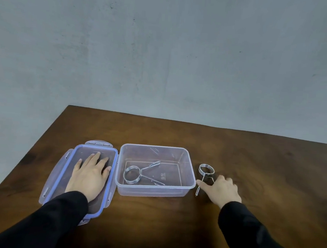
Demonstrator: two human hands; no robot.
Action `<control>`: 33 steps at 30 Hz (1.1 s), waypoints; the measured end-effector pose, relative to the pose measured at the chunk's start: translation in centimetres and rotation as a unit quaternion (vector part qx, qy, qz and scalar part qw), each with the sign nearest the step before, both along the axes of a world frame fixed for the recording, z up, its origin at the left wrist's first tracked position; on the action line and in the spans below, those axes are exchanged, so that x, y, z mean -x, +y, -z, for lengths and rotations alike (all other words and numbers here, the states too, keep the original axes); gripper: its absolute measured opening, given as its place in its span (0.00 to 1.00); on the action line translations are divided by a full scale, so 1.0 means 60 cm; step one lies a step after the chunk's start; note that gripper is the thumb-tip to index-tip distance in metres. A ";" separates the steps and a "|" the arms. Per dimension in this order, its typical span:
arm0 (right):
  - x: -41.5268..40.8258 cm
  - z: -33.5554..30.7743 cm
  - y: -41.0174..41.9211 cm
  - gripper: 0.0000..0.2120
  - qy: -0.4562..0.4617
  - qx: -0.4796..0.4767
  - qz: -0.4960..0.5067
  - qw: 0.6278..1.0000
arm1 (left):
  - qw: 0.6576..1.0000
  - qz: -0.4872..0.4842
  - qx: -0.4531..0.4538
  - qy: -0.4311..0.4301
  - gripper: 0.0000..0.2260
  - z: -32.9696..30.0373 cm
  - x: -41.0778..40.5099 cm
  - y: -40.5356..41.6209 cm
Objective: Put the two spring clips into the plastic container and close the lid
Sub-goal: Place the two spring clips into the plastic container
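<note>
A clear plastic container (190,183) stands open in the middle of the table, with one metal spring clip (134,175) lying inside it on the left. The second spring clip (206,170) lies on the table just right of the container. My right hand (221,190) rests over that clip's handles, thumb stretched toward the container; whether the fingers grip the clip is unclear. The lid (63,167), clear with a blue seal, lies upside down left of the container. My left hand (90,174) lies flat on the lid, fingers spread.
The brown wooden table (252,165) ends at a far edge near a grey wall. Its left edge runs diagonally close to the lid.
</note>
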State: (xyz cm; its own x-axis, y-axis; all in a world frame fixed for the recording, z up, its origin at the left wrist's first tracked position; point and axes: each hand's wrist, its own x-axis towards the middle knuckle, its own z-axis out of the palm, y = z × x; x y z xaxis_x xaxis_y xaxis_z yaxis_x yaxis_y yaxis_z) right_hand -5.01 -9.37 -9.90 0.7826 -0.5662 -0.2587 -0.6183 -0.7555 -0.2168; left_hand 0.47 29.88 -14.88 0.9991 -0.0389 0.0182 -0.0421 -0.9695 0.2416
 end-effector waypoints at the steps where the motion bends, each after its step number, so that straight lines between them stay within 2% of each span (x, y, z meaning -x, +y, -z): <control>1: 0.002 0.003 0.004 0.44 -0.005 0.002 0.001 1.000 | 1.000 0.001 -0.002 0.001 0.23 0.000 0.000 0.000; 9: 0.001 0.009 0.031 0.40 -0.002 0.005 0.016 1.000 | 1.000 0.003 -0.012 0.006 0.23 0.000 -0.001 0.001; 17: 0.000 0.017 0.032 0.26 -0.016 0.001 0.047 0.999 | 1.000 0.000 -0.015 0.006 0.23 0.002 -0.002 0.002; 27: -0.013 -0.008 -0.010 0.25 -0.045 -0.019 0.040 0.998 | 1.000 0.002 -0.011 0.004 0.23 0.004 -0.004 0.003; 33: -0.059 -0.093 -0.010 0.31 -0.131 -0.005 -0.070 0.989 | 1.000 0.002 -0.007 0.003 0.23 0.002 -0.002 0.004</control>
